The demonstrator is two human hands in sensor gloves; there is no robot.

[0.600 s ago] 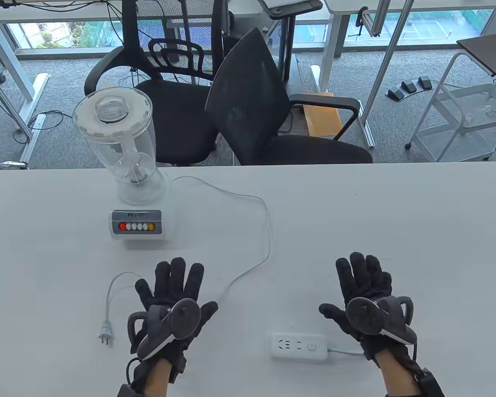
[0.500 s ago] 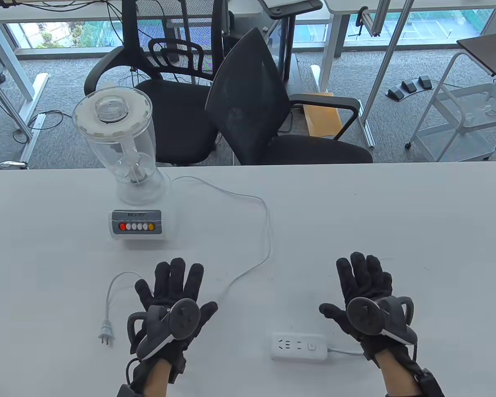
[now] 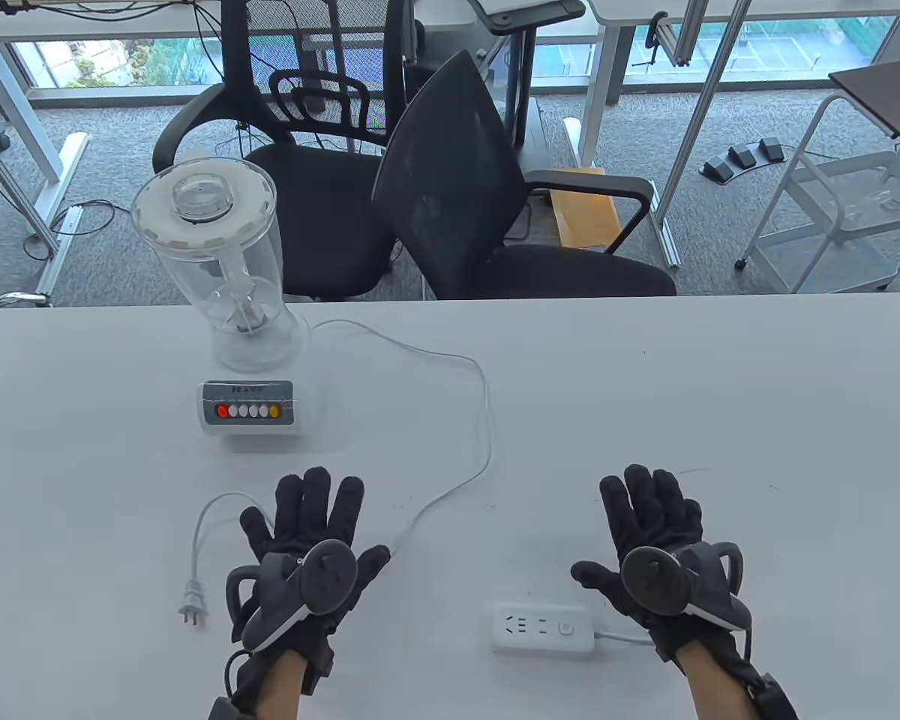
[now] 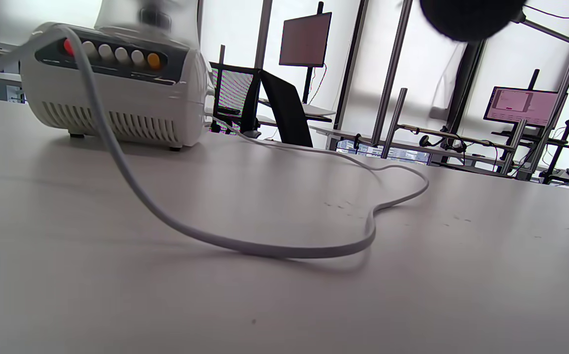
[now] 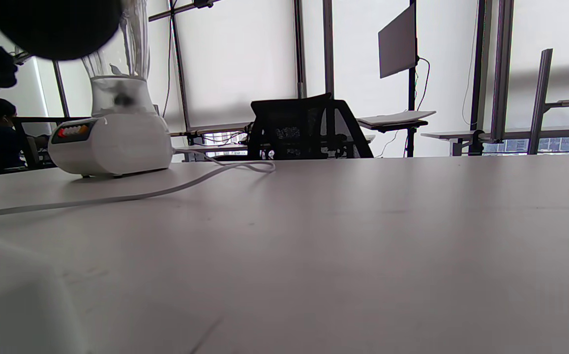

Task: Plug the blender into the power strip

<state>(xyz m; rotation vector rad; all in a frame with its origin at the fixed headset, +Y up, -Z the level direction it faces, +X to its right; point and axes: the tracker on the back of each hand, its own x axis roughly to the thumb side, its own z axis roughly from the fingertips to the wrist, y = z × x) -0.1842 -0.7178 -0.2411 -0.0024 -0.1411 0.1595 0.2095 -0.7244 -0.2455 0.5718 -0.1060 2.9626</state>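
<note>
While both gloved hands lie flat on the white table [image 3: 720, 390] with fingers spread and nothing in them, the blender [image 3: 229, 300] stands upright toward the far left, its clear jar on a white base with a row of buttons: one red, four white, one amber. Its white power cord [image 3: 487, 420] leaves the base on the right, loops out across the table, curves back toward the near edge and passes under the left hand [image 3: 307, 555], then arcs round on that hand's left side to end in the plug [image 3: 193, 604], which lies loose on the table just beside the left hand with its prongs pointing at the near edge. The white power strip [image 3: 544, 628] lies flat near the front edge, between the two hands and closer to the right hand [image 3: 656, 551], whose thumb reaches out above the strip's right end; the strip's own cable runs off under that wrist. Plug and strip are well apart, with the left hand between them. From the left wrist view the cord [image 4: 245, 243] rises off the table in a loop in front of the blender base [image 4: 117, 83]; the right wrist view shows the blender [image 5: 109, 132] at the left. Two black office chairs [image 3: 450, 195] stand behind the table.
</note>
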